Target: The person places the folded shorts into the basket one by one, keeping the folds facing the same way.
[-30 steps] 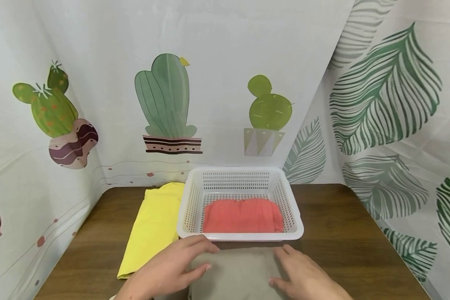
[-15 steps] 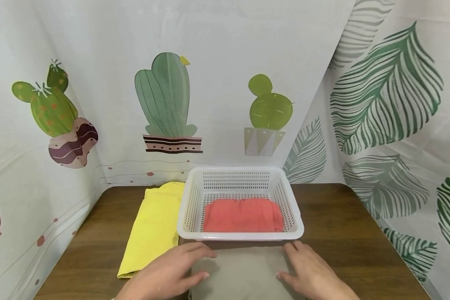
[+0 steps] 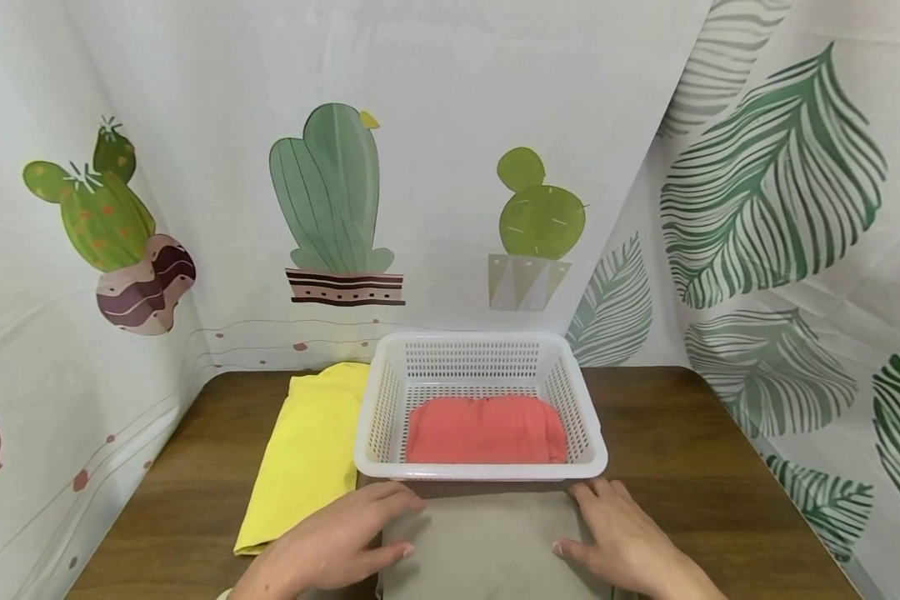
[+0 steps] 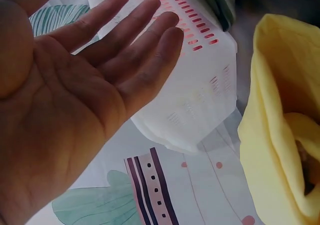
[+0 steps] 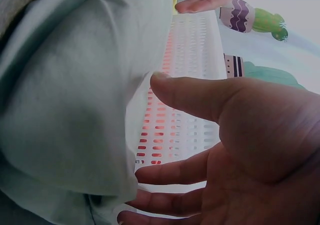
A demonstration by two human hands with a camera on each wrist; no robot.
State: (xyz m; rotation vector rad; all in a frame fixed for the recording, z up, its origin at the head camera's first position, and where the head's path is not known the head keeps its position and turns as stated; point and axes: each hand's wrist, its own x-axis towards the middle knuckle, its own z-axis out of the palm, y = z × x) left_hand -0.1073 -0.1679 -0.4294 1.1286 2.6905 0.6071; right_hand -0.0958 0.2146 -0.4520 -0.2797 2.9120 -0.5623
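Observation:
A folded grey cloth [image 3: 495, 542] lies on the table at the bottom of the head view, its near part cut off. My left hand [image 3: 345, 537] is over its left edge, fingers relaxed; the left wrist view shows the bare palm with nothing in it. At the cloth's right edge is my right hand [image 3: 630, 542], its thumb at the top face. In the right wrist view the loosely bent fingertips [image 5: 145, 175] come right up to the cloth's side. Beyond the cloth stands a white perforated basket [image 3: 480, 472] with a folded red cloth [image 3: 487, 429] inside.
A folded yellow cloth [image 3: 300, 458] lies left of the basket, its upper right side against the basket wall. The brown wooden table [image 3: 667, 442] ends at the back against a white curtain [image 3: 435, 167] printed with cacti and leaves.
My right hand has moved right along with the grey cloth's right edge, which now shows wider. My left hand has drawn slightly left. Basket, red cloth and yellow cloth stay put.

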